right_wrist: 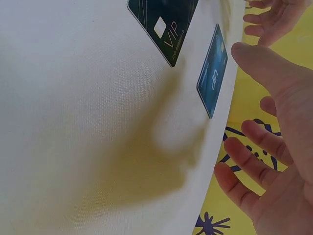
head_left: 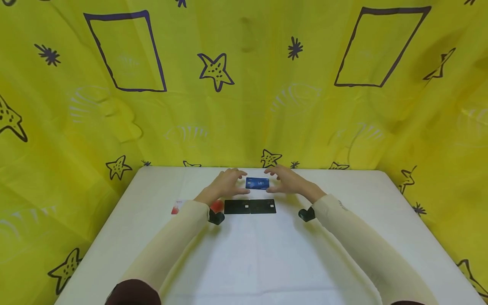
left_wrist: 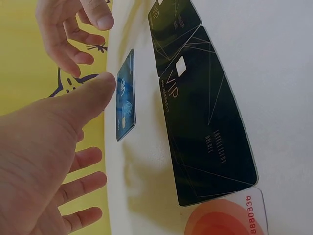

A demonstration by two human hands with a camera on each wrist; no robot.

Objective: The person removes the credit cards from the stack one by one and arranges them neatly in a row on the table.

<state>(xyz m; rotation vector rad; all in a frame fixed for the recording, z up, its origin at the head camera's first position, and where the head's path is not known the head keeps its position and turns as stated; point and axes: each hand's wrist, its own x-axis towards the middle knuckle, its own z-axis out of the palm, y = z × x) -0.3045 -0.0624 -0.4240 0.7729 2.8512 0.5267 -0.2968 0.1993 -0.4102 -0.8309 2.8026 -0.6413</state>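
Note:
A blue card (head_left: pixel 257 183) lies flat on the white table between my two hands. My left hand (head_left: pixel 227 183) hovers at its left end, thumb and fingers spread apart with nothing held. On the other side, my right hand (head_left: pixel 286 181) is poised at the card's right end, its fingers loosely bent and holding nothing. In the left wrist view the blue card (left_wrist: pixel 125 95) shows a chip and white lettering. Nearer to me lie two black VIP cards (head_left: pixel 250 206), end to end. A card with a red circle (head_left: pixel 217 206) adjoins them, partly hidden by my left wrist.
Another white and red card (head_left: pixel 177 207) lies further left, partly behind the left sleeve. The white table (head_left: pixel 259 254) ends at a yellow curtain (head_left: pixel 251 114) with drawn starfish. Both wrists carry dark heart-shaped pieces (head_left: pixel 217 217).

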